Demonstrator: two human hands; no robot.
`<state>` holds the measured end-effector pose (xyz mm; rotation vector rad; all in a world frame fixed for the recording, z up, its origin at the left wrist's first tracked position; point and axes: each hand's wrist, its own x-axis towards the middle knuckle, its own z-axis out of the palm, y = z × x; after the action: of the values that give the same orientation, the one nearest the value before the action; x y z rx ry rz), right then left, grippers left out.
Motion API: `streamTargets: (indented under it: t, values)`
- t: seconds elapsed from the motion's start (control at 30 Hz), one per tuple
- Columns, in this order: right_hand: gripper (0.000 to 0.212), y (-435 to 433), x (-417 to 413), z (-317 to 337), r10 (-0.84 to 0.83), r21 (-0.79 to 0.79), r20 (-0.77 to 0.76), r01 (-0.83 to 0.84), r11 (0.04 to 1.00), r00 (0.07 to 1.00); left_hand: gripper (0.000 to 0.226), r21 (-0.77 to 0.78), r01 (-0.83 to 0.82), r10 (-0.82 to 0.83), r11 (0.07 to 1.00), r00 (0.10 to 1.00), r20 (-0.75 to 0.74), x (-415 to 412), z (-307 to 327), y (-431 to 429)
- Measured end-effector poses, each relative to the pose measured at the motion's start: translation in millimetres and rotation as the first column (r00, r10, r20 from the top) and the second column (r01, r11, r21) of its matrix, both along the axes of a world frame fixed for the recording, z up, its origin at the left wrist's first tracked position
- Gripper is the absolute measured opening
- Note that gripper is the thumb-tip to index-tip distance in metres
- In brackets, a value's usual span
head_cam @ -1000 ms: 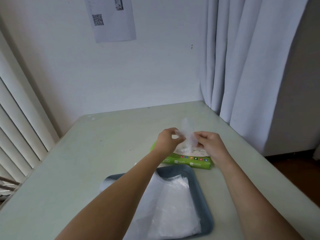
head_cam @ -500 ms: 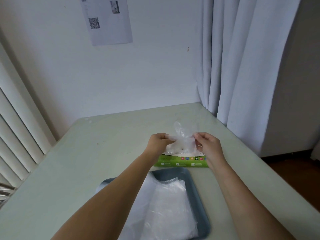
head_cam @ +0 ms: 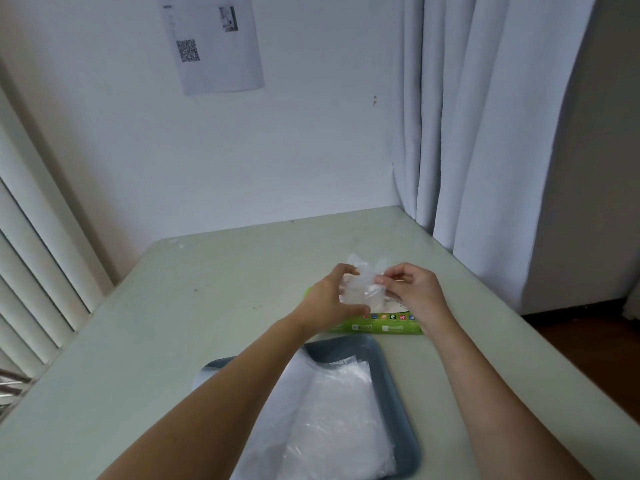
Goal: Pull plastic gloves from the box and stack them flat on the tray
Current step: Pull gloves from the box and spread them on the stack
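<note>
Fingers (head_cam: 381,280) of both hands pinching a crumpled glove (head_cam: 362,287) above the box (head_cam: 377,325); left hand (head_cam: 329,303), right hand (head_cam: 414,292). Tabletop (head_cam: 214,289) broad. Tray (head_cam: 391,368) near, holding the stack (head_cam: 332,420). Likely to land wrinkled unless spread. Could drag a second glove out. Thin film could tear.

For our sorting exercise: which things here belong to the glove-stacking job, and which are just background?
Job: glove in both hands (left hand, right hand), green box, tray, stacked gloves.
Background: wall notice, curtain, blinds, table.
</note>
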<state>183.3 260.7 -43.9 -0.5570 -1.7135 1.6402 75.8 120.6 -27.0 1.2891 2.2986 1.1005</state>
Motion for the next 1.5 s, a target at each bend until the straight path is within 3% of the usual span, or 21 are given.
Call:
streamTargets:
  t: [0.13, 0.23, 0.33, 0.43, 0.53, 0.67, 0.83, 1.07, 1.17, 1.33, 1.43, 1.5]
  values:
    - [0.007, 2, 12, 8, 0.238, 0.028, 0.092, -0.241, 0.97, 0.967, 0.047, -0.009, 0.032, -0.033, 0.999, 0.997, -0.063, 1, -1, 1]
    - [0.032, 2, 19, 10, 0.307, 0.066, 0.221, -0.328, 0.942, 0.926, 0.037, -0.05, 0.031, -0.036, 0.998, 0.994, -0.101, 3, -1, 0]
    - [0.052, 0, 16, 10, 0.17, 0.06, 0.194, -0.184, 0.981, 0.966, 0.03, -0.098, 0.038, -0.049, 0.994, 0.993, -0.111, 4, -3, 0]
    - [0.032, 0, 5, 6, 0.0, 0.149, 0.183, -0.028, 0.988, 0.983, 0.025, -0.081, 0.085, -0.096, 0.993, 0.985, -0.141, 8, -2, -1]
    - [0.045, -10, -7, 2, -0.041, 0.289, 0.325, -0.058, 0.956, 0.945, 0.019, -0.061, 0.093, -0.103, 0.994, 0.978, -0.18, 9, -2, -2]
    - [0.026, -22, -19, -4, -0.155, 0.388, 0.338, 0.013, 0.922, 0.928, 0.021, -0.155, 0.125, -0.162, 0.98, 0.953, -0.257, 7, -7, -4]
    - [0.02, -14, -15, 5, -0.261, 0.225, 0.213, 0.213, 0.951, 0.942, 0.025, -0.259, 0.083, -0.149, 0.962, 0.958, -0.246, 5, -12, -7]
    - [0.023, -27, -2, 21, -0.331, 0.564, 0.01, 0.268, 0.781, 0.943, 0.031, -0.209, 0.02, -0.063, 0.978, 0.977, -0.203, 6, -5, -2]
    - [0.022, -31, 3, 30, -0.333, 0.537, -0.104, 0.335, 0.774, 0.937, 0.033, -0.279, 0.011, -0.083, 0.96, 0.965, -0.247, 7, -4, -3]
    - [0.021, -38, 19, 71, -0.287, 0.323, -0.304, 0.382, 0.866, 0.908, 0.035, -0.367, 0.024, -0.103, 0.93, 0.975, -0.198, 7, -9, 2]
    - [0.016, -43, 36, 111, -0.165, 0.207, -0.3, 0.233, 0.95, 0.94, 0.035, -0.319, 0.006, -0.056, 0.948, 0.988, -0.147, 4, 4, -1]
    - [0.015, -48, 48, 131, -0.031, 0.139, -0.209, 0.061, 0.988, 0.977, 0.03, -0.241, 0.027, -0.033, 0.97, 0.999, -0.021, -3, 16, -9]
